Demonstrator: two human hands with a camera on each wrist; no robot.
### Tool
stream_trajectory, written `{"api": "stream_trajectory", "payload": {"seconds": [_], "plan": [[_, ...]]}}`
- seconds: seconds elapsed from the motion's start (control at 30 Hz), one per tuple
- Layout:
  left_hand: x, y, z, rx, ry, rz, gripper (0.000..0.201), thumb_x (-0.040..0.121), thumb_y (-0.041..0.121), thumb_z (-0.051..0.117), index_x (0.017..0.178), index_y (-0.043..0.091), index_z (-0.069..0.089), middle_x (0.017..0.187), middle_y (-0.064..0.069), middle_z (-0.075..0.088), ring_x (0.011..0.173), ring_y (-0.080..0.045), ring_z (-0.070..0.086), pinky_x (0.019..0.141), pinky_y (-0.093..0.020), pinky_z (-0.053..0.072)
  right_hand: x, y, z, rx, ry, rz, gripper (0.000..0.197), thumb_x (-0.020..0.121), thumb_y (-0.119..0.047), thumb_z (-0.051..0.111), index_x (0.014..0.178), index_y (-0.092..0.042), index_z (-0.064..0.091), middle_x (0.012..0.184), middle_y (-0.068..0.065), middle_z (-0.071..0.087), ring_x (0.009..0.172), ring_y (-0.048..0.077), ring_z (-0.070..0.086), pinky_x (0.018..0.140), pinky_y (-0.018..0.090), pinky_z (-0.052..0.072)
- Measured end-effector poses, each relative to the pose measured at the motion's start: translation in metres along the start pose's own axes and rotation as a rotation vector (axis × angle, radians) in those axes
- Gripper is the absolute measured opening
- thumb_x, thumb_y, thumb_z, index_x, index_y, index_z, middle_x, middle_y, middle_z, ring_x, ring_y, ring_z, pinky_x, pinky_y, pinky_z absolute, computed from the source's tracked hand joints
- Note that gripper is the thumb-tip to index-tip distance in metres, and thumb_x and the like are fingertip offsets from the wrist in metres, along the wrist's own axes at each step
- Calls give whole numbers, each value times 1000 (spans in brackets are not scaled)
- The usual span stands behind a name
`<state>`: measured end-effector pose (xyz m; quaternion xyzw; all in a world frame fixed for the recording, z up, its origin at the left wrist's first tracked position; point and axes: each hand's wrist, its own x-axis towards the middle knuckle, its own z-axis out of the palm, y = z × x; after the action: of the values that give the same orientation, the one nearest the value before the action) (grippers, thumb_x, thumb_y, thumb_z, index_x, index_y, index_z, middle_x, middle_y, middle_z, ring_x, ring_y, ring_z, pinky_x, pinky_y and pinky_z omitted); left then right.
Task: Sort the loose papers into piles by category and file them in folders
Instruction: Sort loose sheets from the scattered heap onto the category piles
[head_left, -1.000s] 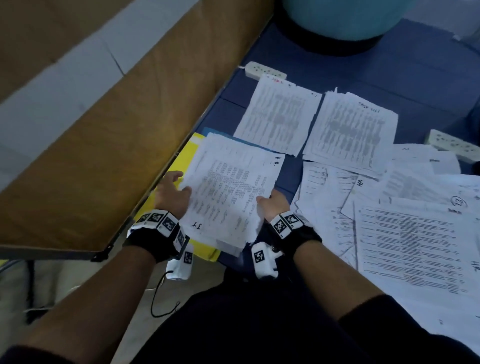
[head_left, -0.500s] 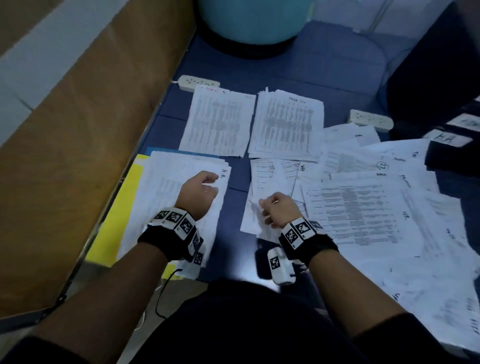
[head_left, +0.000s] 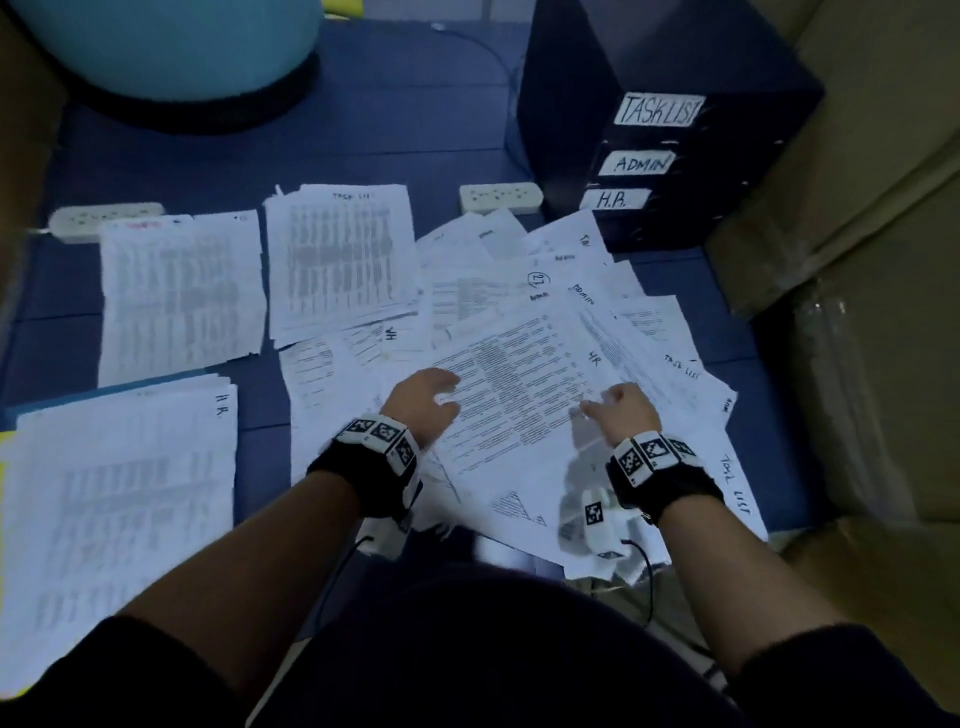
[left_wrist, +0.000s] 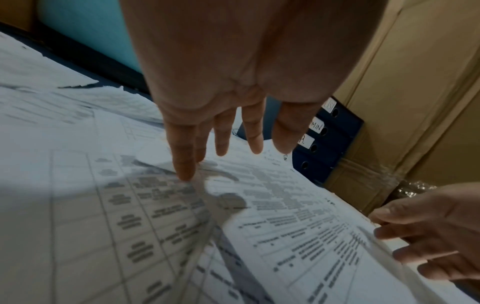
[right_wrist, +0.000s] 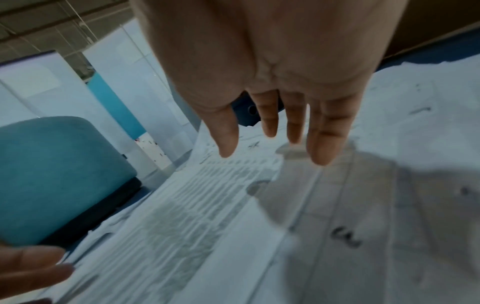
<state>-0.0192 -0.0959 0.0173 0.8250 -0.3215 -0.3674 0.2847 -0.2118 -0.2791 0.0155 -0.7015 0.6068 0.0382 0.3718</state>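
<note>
Both forearms reach forward from the bottom of the head view, each wrist wrapped in a black band with white marker tiles. The left hand (head_left: 423, 405) hangs palm down over the loose papers (head_left: 524, 395), fingers straight and slightly spread; in the left wrist view one fingertip appears to meet the printed sheet, though contact is hard to confirm. The right hand (head_left: 623, 413) is level with it on the far side of the same sheet, fingers (right_wrist: 322, 142) extended and relaxed above the paper, gripping nothing. The top sheet under both hands carries a handwritten "HR" and lies askew on a scattered heap on the blue mat (head_left: 395, 145). To the near left sits a squared H.R. pile (head_left: 119, 483). Farther off lie two more tidy piles, the Task List pile (head_left: 340, 254) and an unreadable pile (head_left: 179, 291) beside it. Beyond the heap, on the right, stand dark folders (head_left: 670, 161) labelled TASK LIST, ADMIN and H.R.
</note>
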Motion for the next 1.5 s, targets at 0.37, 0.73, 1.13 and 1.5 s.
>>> {"api": "stream_trajectory", "payload": {"seconds": [0.37,0.73,1.13,1.5], "plan": [[5,-3,10,36,55,-47,47,89,17,61,134,16,49,140,-1,48,129,-17,44,100,-18,28,18,-5,-32,59,28,-194,28,95,-10,57,122,-10,59,118,9,61,102,25,55,83,27,41],[-13,22,-41,-210,162,74,32,88,20,64,119,14,58,110,-8,66,102,-23,60,95,-43,47,-20,-52,-83,319,-213,-609,17,89,-4,64,82,-19,65,71,-11,65,67,11,57,64,27,44],[-33,-34,-56,-230,522,-196,7,94,8,54,97,8,60,93,-10,60,87,-22,55,78,-29,41,17,10,-2,-228,-36,-19,86,77,-38,80,143,-8,34,144,16,40,131,36,37,102,49,40],[-43,-36,-50,-245,529,-213,25,94,9,53,117,7,63,109,-9,66,97,-24,60,84,-29,42,19,10,10,-267,32,49,74,76,-27,82,131,-2,40,133,21,39,120,38,45,89,48,50]]}}
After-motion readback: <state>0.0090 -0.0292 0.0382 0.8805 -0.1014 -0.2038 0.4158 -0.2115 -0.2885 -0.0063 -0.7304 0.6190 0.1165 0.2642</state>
